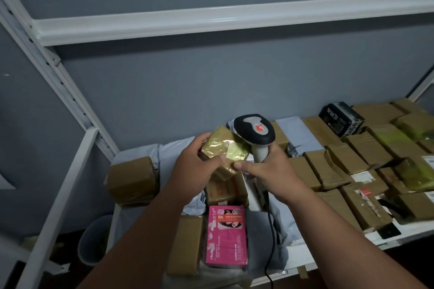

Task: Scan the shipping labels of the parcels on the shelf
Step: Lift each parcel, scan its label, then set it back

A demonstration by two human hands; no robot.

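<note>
**Small taped parcel held up beside the scanner**

The small brown cardboard parcel wrapped in glossy clear tape (223,152) is held off the shelf, just above a stack of other brown boxes. The left hand (197,166) grips its left side, fingers curled over the far edge and thumb on the near face. It looks light, since it is carried mostly by one hand, and stiff enough to keep its box shape under that pinch. The shiny tape is likely slippery, so the corners and edges seem the safest places to hold, keeping whichever face carries the label uncovered. No label can be made out on the face in view.

Touching the parcel's right side is the right hand (265,166), whose thumb presses on the parcel's near corner while its fingers are wrapped round the pale handle of the black-and-grey handheld barcode scanner (254,133). The scanner's head rises just behind the parcel, its black cable (270,230) trailing down below.

Below the parcel lies a pink printed carton (226,236). To the parcel's right, many brown taped boxes (340,162) crowd the white metal shelf (305,256).
</note>
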